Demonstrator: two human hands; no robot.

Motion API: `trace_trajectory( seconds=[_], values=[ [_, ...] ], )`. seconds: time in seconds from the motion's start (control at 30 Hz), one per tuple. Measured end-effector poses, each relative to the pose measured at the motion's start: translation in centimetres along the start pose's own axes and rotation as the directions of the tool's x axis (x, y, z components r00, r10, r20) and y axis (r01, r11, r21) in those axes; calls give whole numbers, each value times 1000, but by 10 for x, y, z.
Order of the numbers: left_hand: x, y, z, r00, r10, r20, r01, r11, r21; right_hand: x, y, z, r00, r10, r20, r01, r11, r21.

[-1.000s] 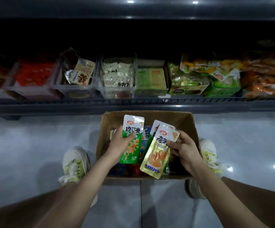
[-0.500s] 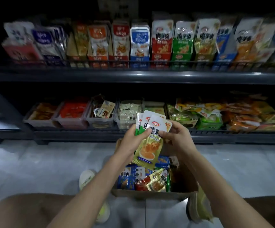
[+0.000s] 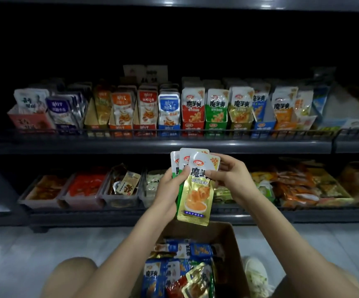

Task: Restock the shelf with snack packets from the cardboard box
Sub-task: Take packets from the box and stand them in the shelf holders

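Upper shelf point(image 3: 152, 145): a low wire rail runs along the front edge. Display cartons point(image 3: 193, 123) of upright packets stand packed side by side behind it, with dark open room above their tops. Lower shelf point(image 3: 109, 218): clear tubs point(image 3: 84, 198) sit in a row behind the lip.

Snack packets point(image 3: 197, 190): a fan of three, gold one foremost, is held in front of the upper shelf's lip and above the cardboard box point(image 3: 228, 231), clear of its far rim. The left hand point(image 3: 170, 188) has its grip closed on the fan's left side, thumb across the face. The right hand point(image 3: 232, 177) pinches the front packet's upper right edge. The box stands on the floor point(image 3: 23, 254) and holds more packets.
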State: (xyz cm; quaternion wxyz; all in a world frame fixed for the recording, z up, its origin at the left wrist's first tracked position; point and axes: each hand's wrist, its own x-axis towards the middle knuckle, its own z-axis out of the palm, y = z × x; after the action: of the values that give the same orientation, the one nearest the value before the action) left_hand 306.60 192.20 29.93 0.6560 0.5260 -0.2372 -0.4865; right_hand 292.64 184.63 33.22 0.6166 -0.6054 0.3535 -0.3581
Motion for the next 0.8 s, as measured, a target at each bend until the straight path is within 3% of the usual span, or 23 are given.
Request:
trace_trajectory(
  seconds=[0.17,0.4,0.6,0.8],
  values=[
    [21,27,20,1000,6,18,-4,994,-106,22,-33,-24,998,-45,-49,45,999,-1],
    [60,58,37,997,78,14,-77,994,-71,65,-65,-81,962,-125,-243,122,992,-26],
    [96,78,52,993,115,21,-114,992,-48,116,-93,-128,806,-329,-492,334,939,-81],
    [126,93,61,983,183,-30,-182,983,34,177,-87,-143,742,-484,-465,373,873,-315]
  ],
)
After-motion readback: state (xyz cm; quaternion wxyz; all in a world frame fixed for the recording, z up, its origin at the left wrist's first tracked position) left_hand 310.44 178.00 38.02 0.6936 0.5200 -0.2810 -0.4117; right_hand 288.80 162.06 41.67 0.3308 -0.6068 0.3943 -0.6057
